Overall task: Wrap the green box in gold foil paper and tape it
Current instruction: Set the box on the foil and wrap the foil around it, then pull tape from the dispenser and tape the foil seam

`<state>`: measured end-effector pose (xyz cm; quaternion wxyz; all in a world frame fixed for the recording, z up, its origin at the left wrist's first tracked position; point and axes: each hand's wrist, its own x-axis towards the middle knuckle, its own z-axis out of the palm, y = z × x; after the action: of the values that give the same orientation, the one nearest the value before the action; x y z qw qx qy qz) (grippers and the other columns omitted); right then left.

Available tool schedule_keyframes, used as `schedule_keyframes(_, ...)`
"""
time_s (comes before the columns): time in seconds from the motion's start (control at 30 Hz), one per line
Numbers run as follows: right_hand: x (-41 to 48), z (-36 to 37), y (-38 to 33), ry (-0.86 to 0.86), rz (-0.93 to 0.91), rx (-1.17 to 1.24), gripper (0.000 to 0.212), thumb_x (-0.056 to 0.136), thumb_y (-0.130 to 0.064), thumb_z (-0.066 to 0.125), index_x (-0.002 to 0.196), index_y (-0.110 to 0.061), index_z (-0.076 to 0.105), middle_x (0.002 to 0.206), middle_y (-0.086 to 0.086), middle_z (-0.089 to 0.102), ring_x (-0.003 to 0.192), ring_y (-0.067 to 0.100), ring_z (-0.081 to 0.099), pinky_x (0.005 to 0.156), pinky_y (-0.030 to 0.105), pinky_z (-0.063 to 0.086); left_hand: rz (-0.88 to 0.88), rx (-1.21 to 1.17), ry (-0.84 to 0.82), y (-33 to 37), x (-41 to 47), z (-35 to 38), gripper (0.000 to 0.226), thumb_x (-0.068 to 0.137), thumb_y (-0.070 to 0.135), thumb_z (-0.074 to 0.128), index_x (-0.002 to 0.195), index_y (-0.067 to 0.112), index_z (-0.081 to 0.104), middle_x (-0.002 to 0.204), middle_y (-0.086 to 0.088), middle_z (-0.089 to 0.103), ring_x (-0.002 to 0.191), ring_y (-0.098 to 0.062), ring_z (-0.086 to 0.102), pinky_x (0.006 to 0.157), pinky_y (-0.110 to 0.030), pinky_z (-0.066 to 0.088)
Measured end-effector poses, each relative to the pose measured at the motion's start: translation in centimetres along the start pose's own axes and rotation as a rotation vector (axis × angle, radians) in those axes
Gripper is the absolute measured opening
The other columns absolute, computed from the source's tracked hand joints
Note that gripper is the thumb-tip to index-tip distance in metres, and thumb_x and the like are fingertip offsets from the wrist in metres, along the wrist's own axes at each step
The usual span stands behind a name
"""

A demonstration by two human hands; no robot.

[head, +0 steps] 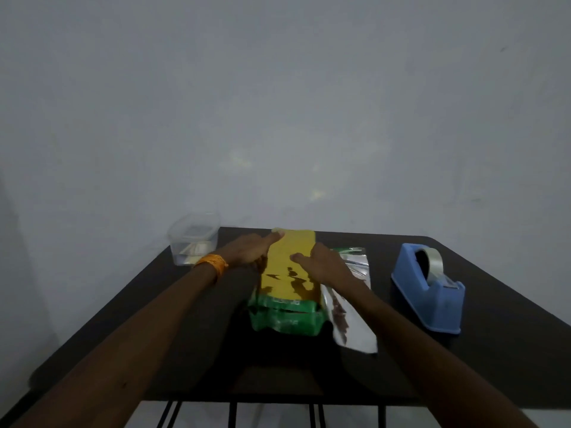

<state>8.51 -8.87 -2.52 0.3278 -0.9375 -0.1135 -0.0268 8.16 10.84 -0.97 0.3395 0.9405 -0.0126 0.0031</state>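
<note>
The green box (287,319) lies lengthwise in the middle of the dark table (463,366), its near end bare. Gold foil paper (290,264) covers its top and far part, and the paper's silver underside (352,313) spreads out to the right of the box. My left hand (250,250) presses on the foil at the box's far left edge, an orange band on its wrist. My right hand (321,264) rests on the foil along the box's right edge, thumb on top. The blue tape dispenser (429,288) with a clear roll stands at the right.
A clear plastic container (193,239) with some contents stands at the table's far left corner. A plain grey wall rises behind the table. Thin black table legs show under the near edge.
</note>
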Motion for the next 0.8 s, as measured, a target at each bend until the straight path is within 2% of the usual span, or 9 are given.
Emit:
schedule_keyframes(0.07, 0.6, 0.2, 0.0, -0.054, 0.019, -0.081, 0.080, 0.073, -0.076, 0.058, 0.117, -0.010, 0.053, 0.108, 0.008, 0.063, 0.102, 0.028, 0.061, 0.078, 0.038, 0.049, -0.027, -0.127, -0.068, -0.1, -1.1, -0.1, 0.086, 0.089, 0.076, 0.026, 0.092, 0.001, 0.067, 0.086, -0.014, 0.075, 0.081, -0.027, 0.071, 0.089, -0.043, 0.054)
schedule_keyframes(0.13, 0.8, 0.2, -0.3, -0.117, 0.051, -0.175, 0.119, 0.057, -0.090, 0.052, 0.143, -0.010, 0.038, 0.137, 0.014, 0.053, 0.124, 0.036, 0.050, 0.100, 0.051, 0.043, -0.032, -0.209, -0.123, -0.2, -1.9, -0.2, 0.084, 0.090, 0.076, 0.026, 0.099, 0.002, 0.066, 0.089, -0.016, 0.075, 0.085, -0.029, 0.073, 0.090, -0.044, 0.054)
schedule_keyframes(0.2, 0.4, -0.2, -1.0, -0.182, 0.090, -0.259, 0.143, 0.040, -0.099, 0.046, 0.153, -0.015, 0.025, 0.153, 0.016, 0.037, 0.138, 0.042, 0.034, 0.110, 0.060, 0.030, -0.027, -0.267, -0.150, -0.4, -2.3, -0.2, 0.088, 0.088, 0.078, 0.026, 0.103, 0.000, 0.066, 0.092, -0.015, 0.075, 0.089, -0.029, 0.073, 0.092, -0.044, 0.053)
schedule_keyframes(0.27, 0.7, 0.0, -1.3, -0.229, 0.108, -0.335, 0.150, 0.033, -0.099, 0.045, 0.156, -0.018, 0.020, 0.158, 0.020, 0.026, 0.144, 0.044, 0.022, 0.113, 0.062, 0.023, -0.017, -0.287, -0.158, -0.5, -2.7, -0.1, 0.091, 0.088, 0.079, 0.025, 0.105, 0.000, 0.067, 0.094, -0.013, 0.075, 0.092, -0.030, 0.072, 0.093, -0.044, 0.052)
schedule_keyframes(0.37, 0.7, 0.0, -1.8, -0.261, 0.094, -0.395, 0.144, 0.034, -0.093, 0.045, 0.154, -0.016, 0.026, 0.157, 0.023, 0.025, 0.144, 0.045, 0.020, 0.113, 0.062, 0.021, 0.003, -0.270, -0.122, -0.4, -3.0, -0.1, 0.091, 0.087, 0.080, 0.023, 0.102, 0.003, 0.069, 0.091, -0.010, 0.076, 0.088, -0.027, 0.073, 0.089, -0.042, 0.053)
schedule_keyframes(0.47, 0.0, -1.3, -1.9, -0.314, -0.056, -0.473, 0.102, 0.068, -0.080, 0.056, 0.142, -0.012, 0.042, 0.145, 0.017, 0.044, 0.132, 0.039, 0.039, 0.110, 0.050, 0.033, 0.049, -0.246, 0.004, -0.3, -3.3, -0.4, 0.085, 0.089, 0.077, 0.023, 0.092, 0.007, 0.072, 0.081, -0.007, 0.076, 0.076, -0.024, 0.072, 0.077, -0.036, 0.053)
schedule_keyframes(0.53, -0.5, -2.6, -1.8, -0.415, -0.111, -0.433, 0.079, 0.077, -0.065, 0.065, 0.138, -0.019, 0.044, 0.136, 0.008, 0.049, 0.123, 0.034, 0.046, 0.102, 0.046, 0.044, 0.094, -0.226, 0.104, -0.3, -3.5, -0.7, 0.079, 0.093, 0.073, 0.026, 0.086, 0.010, 0.072, 0.075, -0.006, 0.074, 0.068, -0.021, 0.069, 0.070, -0.031, 0.050)
schedule_keyframes(0.67, -1.1, -4.5, -1.7, -0.601, -0.210, -0.345, 0.081, 0.079, -0.027, 0.079, 0.146, -0.022, 0.034, 0.132, 0.006, 0.048, 0.120, 0.027, 0.048, 0.097, 0.043, 0.049, 0.202, -0.197, 0.296, 0.2, -3.9, -0.9, 0.067, 0.099, 0.059, 0.033, 0.081, 0.009, 0.073, 0.071, -0.006, 0.073, 0.063, -0.017, 0.067, 0.062, -0.027, 0.046)
schedule_keyframes(0.8, -1.0, -5.1, -1.8, -0.659, -0.280, -0.364, 0.092, 0.078, -0.017, 0.082, 0.151, -0.025, 0.028, 0.137, 0.008, 0.042, 0.124, 0.029, 0.044, 0.100, 0.044, 0.050, 0.258, -0.177, 0.375, 0.7, -3.9, -0.7, 0.056, 0.101, 0.049, 0.040, 0.083, 0.007, 0.072, 0.071, -0.005, 0.071, 0.066, -0.019, 0.068, 0.067, -0.026, 0.051)
